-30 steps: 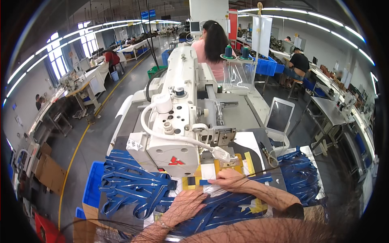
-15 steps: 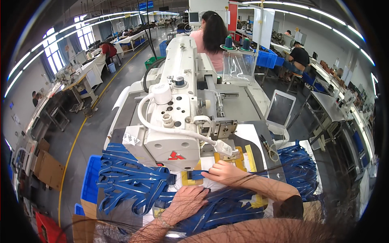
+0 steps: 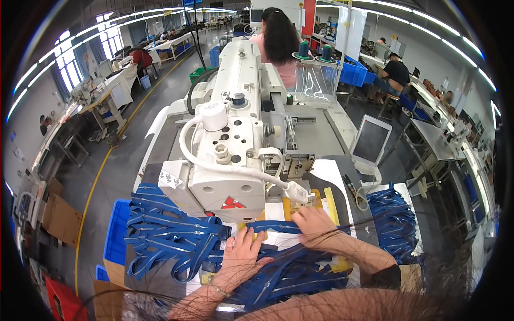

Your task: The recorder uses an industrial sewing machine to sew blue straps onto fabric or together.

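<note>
A blue zipper (image 3: 274, 227) with a silvery line of teeth lies straight across under the front of the white sewing machine (image 3: 230, 182). My right hand (image 3: 317, 226) is closed on its right end, beside the yellow clamp plate (image 3: 289, 207). At the zipper's left end, my left hand (image 3: 244, 258) has its fingers stretched out and apart, fingertips at the strip's near edge; whether they touch it is unclear. Loose blue zippers (image 3: 284, 278) lie in front of and partly under my hands. A bigger heap of zippers (image 3: 168, 227) spreads to the left.
Another zipper pile (image 3: 392, 219) lies at the right of the table. Behind it stands a tablet-like screen (image 3: 370, 142). A blue bin (image 3: 116, 235) and a cardboard box (image 3: 63, 219) are at the left. A person in pink (image 3: 281, 48) sits beyond the machine.
My right hand has moved right, and a longer stretch of zipper now shows between my hands. My left hand has shifted up toward the machine, its fingers spreading.
</note>
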